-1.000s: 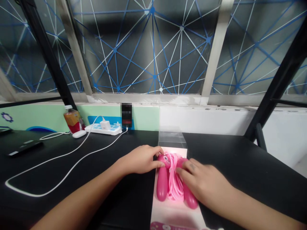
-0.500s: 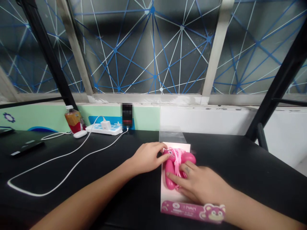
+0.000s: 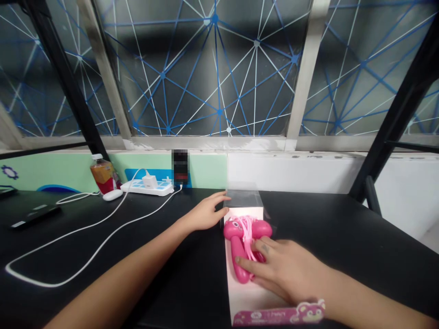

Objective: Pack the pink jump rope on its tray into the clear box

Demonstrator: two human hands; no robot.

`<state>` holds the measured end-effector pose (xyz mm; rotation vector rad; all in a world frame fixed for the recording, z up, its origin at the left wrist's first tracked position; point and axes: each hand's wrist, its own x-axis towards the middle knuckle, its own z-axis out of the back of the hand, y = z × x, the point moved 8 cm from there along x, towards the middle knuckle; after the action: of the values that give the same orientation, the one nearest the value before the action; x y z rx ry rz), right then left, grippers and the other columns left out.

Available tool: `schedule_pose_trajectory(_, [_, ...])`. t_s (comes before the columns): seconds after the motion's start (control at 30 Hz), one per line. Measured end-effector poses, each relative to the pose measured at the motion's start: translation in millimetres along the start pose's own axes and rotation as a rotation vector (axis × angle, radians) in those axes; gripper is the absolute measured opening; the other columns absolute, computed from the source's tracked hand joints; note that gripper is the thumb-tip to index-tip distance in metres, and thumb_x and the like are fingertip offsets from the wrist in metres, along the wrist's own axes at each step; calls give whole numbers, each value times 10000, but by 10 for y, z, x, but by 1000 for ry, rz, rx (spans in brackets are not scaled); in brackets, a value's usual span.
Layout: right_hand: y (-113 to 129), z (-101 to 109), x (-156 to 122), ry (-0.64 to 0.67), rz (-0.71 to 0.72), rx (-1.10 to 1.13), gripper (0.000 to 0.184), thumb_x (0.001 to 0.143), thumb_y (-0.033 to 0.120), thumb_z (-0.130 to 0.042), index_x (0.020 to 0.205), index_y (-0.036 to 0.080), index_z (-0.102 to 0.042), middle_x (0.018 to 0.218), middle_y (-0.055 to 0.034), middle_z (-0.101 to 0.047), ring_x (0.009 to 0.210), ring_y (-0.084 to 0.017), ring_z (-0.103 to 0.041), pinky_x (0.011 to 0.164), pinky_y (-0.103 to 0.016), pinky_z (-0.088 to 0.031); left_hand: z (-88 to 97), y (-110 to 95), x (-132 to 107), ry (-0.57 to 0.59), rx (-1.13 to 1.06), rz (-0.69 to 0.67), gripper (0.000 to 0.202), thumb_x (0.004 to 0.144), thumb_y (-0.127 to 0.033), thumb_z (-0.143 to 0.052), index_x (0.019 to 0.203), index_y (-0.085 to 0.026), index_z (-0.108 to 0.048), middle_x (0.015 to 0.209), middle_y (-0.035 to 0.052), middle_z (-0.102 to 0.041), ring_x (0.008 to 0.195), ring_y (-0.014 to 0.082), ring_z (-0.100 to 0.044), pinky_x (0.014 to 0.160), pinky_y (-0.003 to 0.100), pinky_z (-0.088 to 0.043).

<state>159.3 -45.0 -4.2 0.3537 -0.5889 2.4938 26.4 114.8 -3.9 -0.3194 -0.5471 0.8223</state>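
A pink skipping rope (image 3: 240, 258) with rounded, animal-faced handles and a bundled pale pink cord lies in a white-pink card tray (image 3: 236, 296). The tray's near end is a purple printed flap with a bear picture. My right hand (image 3: 279, 267) is closed over the handles and cord from the right, its index finger across one handle; the thumb is hidden. Behind the tray's far end stands a clear plastic box (image 3: 244, 197). My left hand (image 3: 206, 212) reaches the box's left edge, fingers stretched and thumb apart, touching there without wrapping round it.
On the left, a white cable (image 3: 120, 229) loops over the black table (image 3: 318, 228). A white power strip (image 3: 161, 188), a drink bottle (image 3: 104, 176), a white case (image 3: 112, 195) and a black flat object (image 3: 36, 215) lie there. A blurred dark device (image 3: 180, 167) leans on the wall.
The tray with the skipping rope has come nearer, my right hand moving with it. My left hand has shifted off the handle and tray to the clear box's edge.
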Motion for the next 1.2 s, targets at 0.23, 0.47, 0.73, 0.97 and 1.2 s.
schedule_pose_trajectory(0.23, [3,37,-13,-3,0,22,342,917,337,-545,1256,292,-543,908,-45,-648,743,-209,-641,536,-279,-464,73,-112,-18,-4,-67,-22,276,825,-302,-609,1082,-211,-648,1418,81,-526,1175,250,-597,836,327,-577])
schedule_pose_trajectory(0.47, [26,32,-18,-23,19,51,323,934,350,-530,1253,301,-547,934,-46,-642,757,-211,-631,551,-293,-459,73,-74,-17,-27,-126,7,264,780,-229,-616,1038,-201,-660,1284,62,-630,1103,215,-640,861,326,-578])
schedule_pose_trajectory(0.73, [-90,-46,-21,0,-59,21,314,958,348,-480,1263,295,-529,944,-43,-655,780,-205,-637,531,-259,-443,44,-201,-103,51,-145,-23,237,793,-216,-604,1020,-191,-667,1356,101,-581,1165,226,-613,870,315,-570])
schedule_pose_trajectory(0.97, [-192,-149,-26,27,-115,-8,353,951,352,-505,1296,282,-517,948,-51,-653,751,-200,-640,492,-240,-421,21,-590,-249,78,-105,-139,204,835,-177,-568,1020,-201,-650,1291,70,-610,1118,193,-621,855,283,-569])
schedule_pose_trajectory(1.2, [-150,-107,-2,-10,-97,-90,362,957,283,-495,1306,197,-537,1054,-128,-657,888,-271,-634,656,-370,-515,-6,-690,-302,99,-6,-164,188,871,-164,-530,1027,-213,-622,1106,58,-653,1056,202,-623,857,311,-535])
